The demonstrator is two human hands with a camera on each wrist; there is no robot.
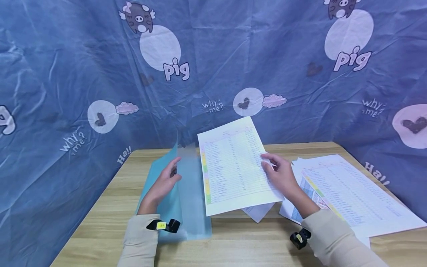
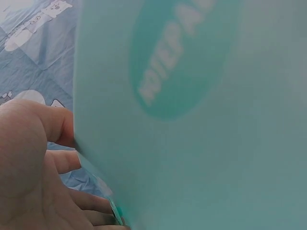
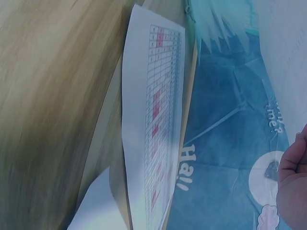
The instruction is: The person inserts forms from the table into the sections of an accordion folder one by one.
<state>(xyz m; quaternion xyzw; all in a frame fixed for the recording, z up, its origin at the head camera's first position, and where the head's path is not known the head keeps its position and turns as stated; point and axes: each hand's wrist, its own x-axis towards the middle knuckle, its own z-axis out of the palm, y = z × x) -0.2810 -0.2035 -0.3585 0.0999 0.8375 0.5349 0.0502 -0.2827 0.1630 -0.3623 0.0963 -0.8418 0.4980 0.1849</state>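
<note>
A teal translucent folder stands spread apart on the wooden table, left of centre. My left hand is at its raised cover, thumb and index finger apart. In the left wrist view, the cover hides the fingertips of the left hand; a blurred oval label is on it. My right hand pinches the right edge of a printed paper sheet, a table with a coloured left column. This sheet is lifted and tilted beside the folder. Only part of the right hand shows in the right wrist view.
Several printed sheets lie overlapping at the right of the wooden table. Another paper shows under the lifted sheet. A blue patterned cloth hangs behind the table and along its sides.
</note>
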